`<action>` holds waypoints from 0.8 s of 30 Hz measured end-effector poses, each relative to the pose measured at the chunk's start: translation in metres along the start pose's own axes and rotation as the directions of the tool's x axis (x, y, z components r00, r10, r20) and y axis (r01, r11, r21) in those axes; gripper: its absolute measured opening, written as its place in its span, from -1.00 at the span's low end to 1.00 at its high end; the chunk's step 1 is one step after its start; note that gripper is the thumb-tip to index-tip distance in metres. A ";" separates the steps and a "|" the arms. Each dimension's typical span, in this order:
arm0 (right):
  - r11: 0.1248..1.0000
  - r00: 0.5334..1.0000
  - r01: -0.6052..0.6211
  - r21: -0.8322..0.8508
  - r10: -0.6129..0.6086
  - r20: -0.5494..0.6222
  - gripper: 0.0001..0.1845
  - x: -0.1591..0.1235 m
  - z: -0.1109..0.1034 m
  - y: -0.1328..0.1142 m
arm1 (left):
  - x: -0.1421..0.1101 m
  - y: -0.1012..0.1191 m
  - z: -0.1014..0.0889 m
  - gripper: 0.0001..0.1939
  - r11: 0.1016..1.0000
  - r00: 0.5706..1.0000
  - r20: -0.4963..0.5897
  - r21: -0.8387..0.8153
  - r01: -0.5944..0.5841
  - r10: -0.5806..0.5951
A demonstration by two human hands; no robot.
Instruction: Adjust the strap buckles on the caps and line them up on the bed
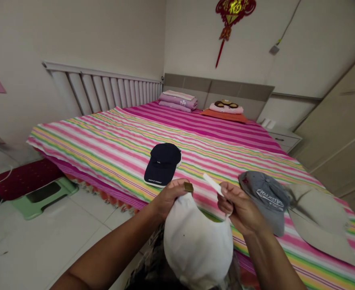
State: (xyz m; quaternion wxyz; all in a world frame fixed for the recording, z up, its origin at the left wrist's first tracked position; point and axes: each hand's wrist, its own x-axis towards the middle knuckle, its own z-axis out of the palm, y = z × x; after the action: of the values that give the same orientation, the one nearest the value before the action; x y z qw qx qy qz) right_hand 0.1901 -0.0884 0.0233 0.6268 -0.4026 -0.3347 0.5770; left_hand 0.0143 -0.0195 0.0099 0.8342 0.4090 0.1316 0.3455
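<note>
I hold a white cap (197,245) in front of me, crown toward the camera. My left hand (171,197) pinches its back edge by the brass buckle (188,187). My right hand (240,207) is closed on the cap's white strap (213,184), which sticks up to the left. A navy cap (162,163) lies on the striped bed (111,141) beyond my hands. A grey cap (266,197) lies just right of my right hand, with a beige hat (319,219) beside it.
Folded bedding (178,100) and a pillow with a plush toy (226,108) sit at the headboard. A green stool (41,196) stands on the tiled floor at left. A nightstand (283,137) and a wardrobe (340,133) are at right.
</note>
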 end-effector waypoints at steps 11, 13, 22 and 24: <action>0.957 0.938 -0.279 0.076 0.255 0.234 -0.80 0.012 0.017 0.072 | -0.014 0.034 -0.039 -0.74 0.999 0.979 -0.199 0.009 -0.035 0.036; 0.967 0.981 -0.186 0.173 0.173 0.088 -0.79 0.025 0.022 0.073 | -0.015 0.044 -0.053 -0.77 0.998 0.971 -0.238 -0.056 -0.020 0.006; 0.993 0.997 0.002 0.119 0.008 -0.081 -0.81 0.141 0.043 0.039 | 0.049 0.130 -0.115 -0.84 0.974 0.970 -0.184 0.129 0.185 -0.159; 0.999 0.997 0.017 0.049 -0.014 -0.081 -0.89 0.179 0.047 0.033 | 0.080 0.149 -0.123 -0.80 0.948 0.960 -0.256 0.265 0.179 -0.110</action>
State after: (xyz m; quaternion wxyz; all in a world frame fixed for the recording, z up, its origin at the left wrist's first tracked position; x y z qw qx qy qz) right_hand 0.1527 0.0948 0.0071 0.6540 -0.4072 -0.2981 0.5636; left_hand -0.0593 0.1716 0.0521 0.7678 0.4699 0.3089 0.3071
